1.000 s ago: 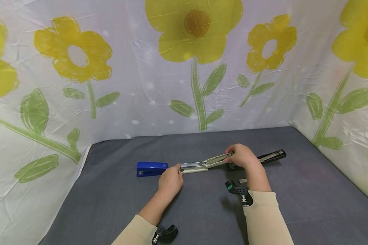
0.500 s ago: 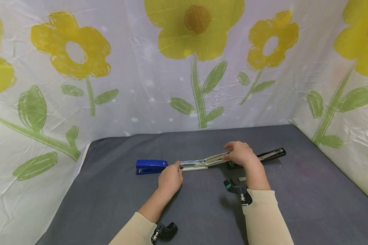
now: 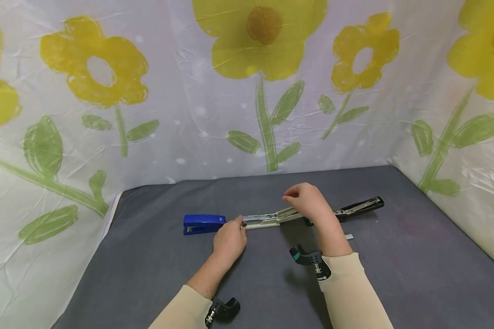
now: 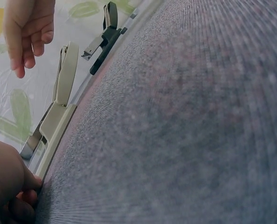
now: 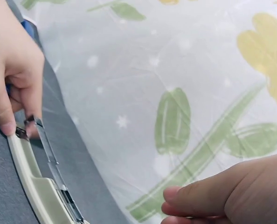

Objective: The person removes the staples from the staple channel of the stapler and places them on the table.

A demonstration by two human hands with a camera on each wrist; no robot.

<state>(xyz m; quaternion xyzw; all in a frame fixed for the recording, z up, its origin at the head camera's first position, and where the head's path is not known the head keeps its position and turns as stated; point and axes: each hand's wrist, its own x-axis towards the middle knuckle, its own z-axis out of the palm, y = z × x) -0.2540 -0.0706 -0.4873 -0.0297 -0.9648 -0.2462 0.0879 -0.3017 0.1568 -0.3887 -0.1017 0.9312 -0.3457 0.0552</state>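
A cream stapler (image 3: 267,223) lies on the dark cloth with its top cover swung far back and its metal magazine showing. My left hand (image 3: 229,240) pinches the front end of its base; in the right wrist view the thumb and fingertips (image 5: 8,128) grip that end on both sides. Above the swung-back cover (image 4: 67,74) hovers my right hand (image 3: 306,201), loosely curled and holding nothing visible. The left wrist view shows its fingers (image 4: 29,56) hanging apart from the stapler.
To the left sits a closed blue stapler (image 3: 204,224). An opened black stapler (image 3: 360,208) lies at the right, partly behind my right forearm. A small pale strip (image 3: 349,236) rests near that forearm. A flower-printed curtain (image 3: 181,128) borders the grey cloth (image 3: 395,274) behind.
My right hand has come off the cream stapler's cover and moved left and up. The pale strip now shows on the forearm's right side. My left hand stays on the base.
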